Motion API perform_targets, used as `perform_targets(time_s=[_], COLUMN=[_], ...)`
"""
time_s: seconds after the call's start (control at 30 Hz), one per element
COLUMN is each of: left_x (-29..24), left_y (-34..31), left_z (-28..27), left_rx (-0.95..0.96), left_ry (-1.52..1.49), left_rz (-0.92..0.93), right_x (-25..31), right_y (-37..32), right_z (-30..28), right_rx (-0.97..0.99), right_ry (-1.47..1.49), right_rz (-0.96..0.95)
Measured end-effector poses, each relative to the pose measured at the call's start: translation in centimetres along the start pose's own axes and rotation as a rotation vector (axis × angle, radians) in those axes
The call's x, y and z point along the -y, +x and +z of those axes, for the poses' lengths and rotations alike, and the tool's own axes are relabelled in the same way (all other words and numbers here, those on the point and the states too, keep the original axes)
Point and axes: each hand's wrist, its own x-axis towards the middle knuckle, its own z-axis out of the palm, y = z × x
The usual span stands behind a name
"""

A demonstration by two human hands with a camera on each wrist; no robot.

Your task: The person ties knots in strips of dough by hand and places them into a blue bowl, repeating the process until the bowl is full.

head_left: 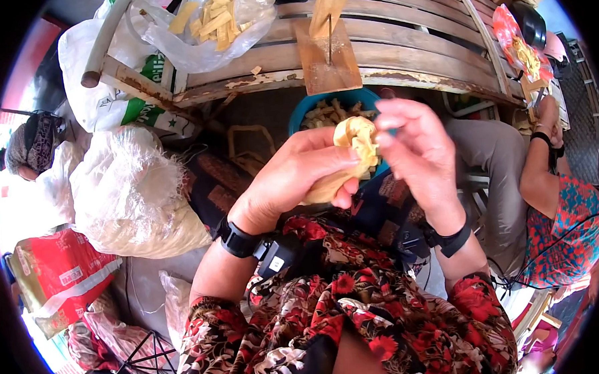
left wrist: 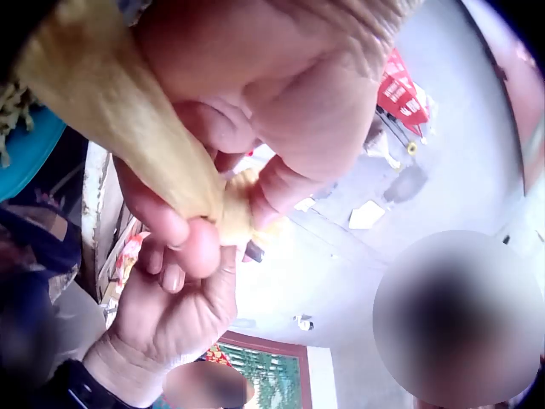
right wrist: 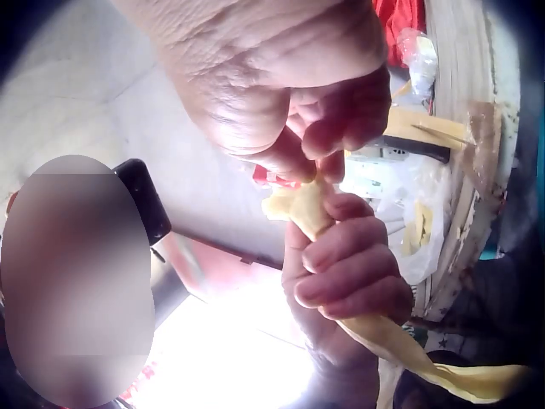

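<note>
My left hand [head_left: 292, 170] grips a soft, pale yellow strip [head_left: 352, 134] that looks like tofu skin, bunched into a looped fold above the fingers. In the left wrist view the flat strip [left wrist: 145, 128] runs across the palm to a gathered end. My right hand [head_left: 421, 151] faces it from the right; in the right wrist view its thumb and forefinger pinch the short tip of the strip [right wrist: 311, 209]. A long tail hangs below the left fist there. Beneath the hands stands a teal basin [head_left: 298, 113] holding many small pale yellow pieces [head_left: 333, 112], partly hidden by the hands.
A slatted wooden bench [head_left: 400, 49] spans the far side, bearing a small board [head_left: 331, 75] with an upright metal spike and a plastic bag [head_left: 259, 28] of yellow strips. A bulging white sack [head_left: 132, 187] stands at left. Another person [head_left: 559, 242] sits at right.
</note>
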Motion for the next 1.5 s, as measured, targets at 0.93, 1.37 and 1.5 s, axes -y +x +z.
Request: perform_targets(time_s=[0.93, 1.37, 1.5], left_x=[-3.3, -2.5, -2.6], left_y=[-1.7, 2.2, 2.8], left_z=[-2.2, -3.8, -4.2], left_rx=[-0.184, -0.126, -0.197], left_ry=[1.435, 0.979, 1.093], left_rz=[0.981, 0.453, 0.583], right_x=[0.4, -1.2, -3.3], right_y=[3.8, 5.8, 6.3], right_z=[-3.0, -2.5, -2.9], right_rx=[0.839, 0.636, 0.710], right_ry=[0.420, 0.009, -0.285], right_rz=[0.927, 0.695, 0.315])
